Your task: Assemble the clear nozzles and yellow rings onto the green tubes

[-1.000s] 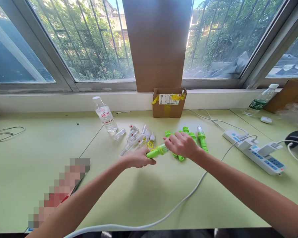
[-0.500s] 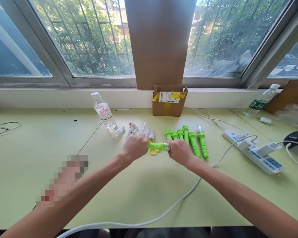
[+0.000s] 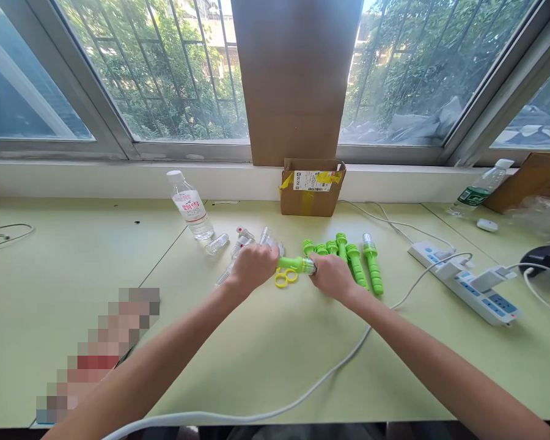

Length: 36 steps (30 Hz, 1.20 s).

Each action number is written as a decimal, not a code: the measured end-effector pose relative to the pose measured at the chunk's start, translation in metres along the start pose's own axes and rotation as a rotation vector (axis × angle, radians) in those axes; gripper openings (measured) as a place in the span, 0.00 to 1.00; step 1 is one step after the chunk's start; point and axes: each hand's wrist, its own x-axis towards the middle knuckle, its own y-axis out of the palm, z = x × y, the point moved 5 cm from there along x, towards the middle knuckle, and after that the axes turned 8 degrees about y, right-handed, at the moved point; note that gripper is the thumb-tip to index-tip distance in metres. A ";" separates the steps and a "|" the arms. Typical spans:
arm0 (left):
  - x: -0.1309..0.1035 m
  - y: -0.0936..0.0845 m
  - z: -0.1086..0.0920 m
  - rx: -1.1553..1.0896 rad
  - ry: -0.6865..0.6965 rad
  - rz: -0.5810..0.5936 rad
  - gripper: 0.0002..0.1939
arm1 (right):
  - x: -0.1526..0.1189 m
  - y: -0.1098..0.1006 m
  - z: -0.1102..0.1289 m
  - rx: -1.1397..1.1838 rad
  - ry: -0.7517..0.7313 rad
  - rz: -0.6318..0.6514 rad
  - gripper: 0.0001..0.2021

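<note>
Between my hands a green tube (image 3: 291, 264) with a clear threaded end lies level above the table. My left hand (image 3: 255, 266) is closed round its green part; my right hand (image 3: 330, 275) grips the clear end. Yellow-handled scissors (image 3: 281, 280) lie just beneath the tube, their blades hidden. Several green tubes (image 3: 356, 266) rest side by side beyond my right hand, and the rightmost one (image 3: 373, 264) has a clear cap. Behind my left hand are several clear plastic pieces (image 3: 244, 239), partly covered by it, with one clear cylinder (image 3: 217, 244) to their left.
A water bottle (image 3: 191, 206) stands at the back left, an open cardboard box (image 3: 308, 203) at the back centre. On the right are a power strip (image 3: 467, 283), another bottle (image 3: 481, 188) and a white plug-like item (image 3: 486, 225). A white cable (image 3: 339, 366) crosses the table's front.
My left hand has shifted slightly right and up, along with the held tube. More of the yellow scissor handles shows. My right hand has barely moved.
</note>
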 end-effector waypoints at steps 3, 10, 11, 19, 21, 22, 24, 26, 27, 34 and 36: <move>0.000 0.000 0.004 0.009 -0.033 -0.020 0.12 | -0.002 -0.002 0.004 0.006 -0.015 -0.031 0.03; -0.010 0.015 0.006 -0.050 -0.135 -0.086 0.12 | -0.012 -0.005 0.008 0.090 -0.081 -0.146 0.09; -0.012 0.017 0.005 -0.071 -0.167 -0.100 0.13 | -0.015 -0.006 0.007 0.129 -0.081 -0.190 0.12; -0.033 0.022 0.004 -0.408 -0.463 -0.134 0.09 | -0.036 -0.009 -0.004 0.775 0.020 -0.460 0.26; -0.036 0.023 -0.004 -0.556 -0.465 -0.149 0.08 | -0.037 -0.002 0.004 0.900 0.025 -0.326 0.21; -0.037 0.024 -0.010 -0.631 -0.444 -0.165 0.08 | -0.038 0.002 0.010 0.951 0.017 -0.239 0.19; -0.039 0.023 -0.028 -0.744 -0.348 -0.202 0.06 | -0.039 0.009 0.023 1.057 -0.010 -0.088 0.17; -0.041 0.020 -0.045 -0.785 -0.248 -0.257 0.08 | -0.040 0.014 0.030 1.176 -0.001 -0.018 0.16; -0.042 0.018 -0.053 -0.788 -0.194 -0.287 0.11 | -0.041 0.015 0.030 1.238 0.029 -0.019 0.16; -0.046 0.011 -0.083 -0.762 0.112 -0.270 0.32 | -0.040 0.009 0.009 1.361 0.233 -0.224 0.13; -0.046 0.013 -0.085 -0.728 0.141 -0.246 0.29 | -0.038 0.001 0.000 1.284 0.223 -0.271 0.13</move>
